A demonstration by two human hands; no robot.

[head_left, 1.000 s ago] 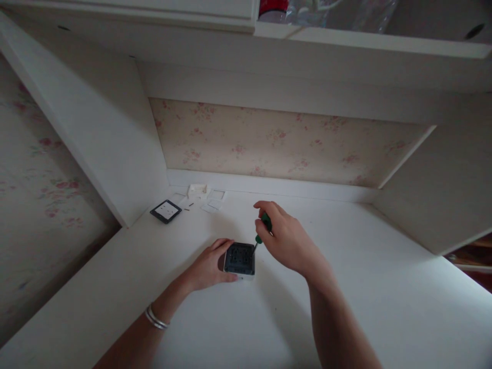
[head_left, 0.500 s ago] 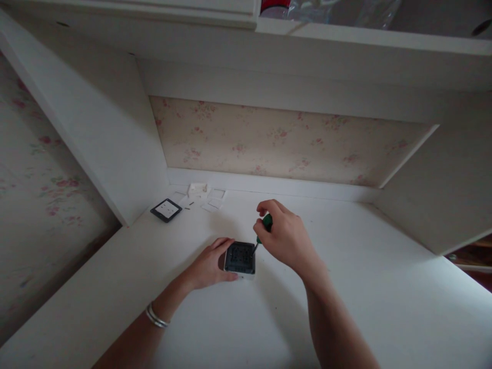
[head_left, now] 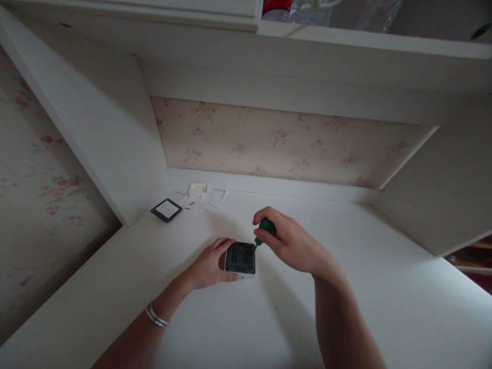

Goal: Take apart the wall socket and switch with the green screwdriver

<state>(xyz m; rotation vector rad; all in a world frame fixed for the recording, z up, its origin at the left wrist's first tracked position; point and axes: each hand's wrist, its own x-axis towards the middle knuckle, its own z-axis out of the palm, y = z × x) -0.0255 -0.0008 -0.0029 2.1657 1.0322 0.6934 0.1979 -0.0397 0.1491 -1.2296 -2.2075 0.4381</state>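
Looking down, I see flowery wallpaper (head_left: 46, 189) far on the left, next to the white surface (head_left: 238, 328). Near the back left corner of the surface lies a flat square plate (head_left: 166, 210) with a black rim and a white middle. Just to the right of it, by the back wall, lie some small white pieces (head_left: 198, 190). They are too small for me to tell what they are.

On my left wrist sit thin silver bracelets (head_left: 156, 316). My left grip (head_left: 209, 266) lies on the surface with its fingers half curled against the left side of a square box (head_left: 240, 258). The thumb runs along the near edge, so the grip holds the box from that side. The box sits flat in the middle of the surface, dark on top and white underneath.

Just right of it is a screwdriver (head_left: 266, 225) with a green handle. It leans a bit, and its thin metal tip touches the box near the top right corner. My right grip (head_left: 294, 246) is closed tight around the green handle, with the fingers wrapped over the top.

High up on the right, a shelf (head_left: 384, 43) carries something red (head_left: 274, 6) and some clear plastic (head_left: 338, 13).
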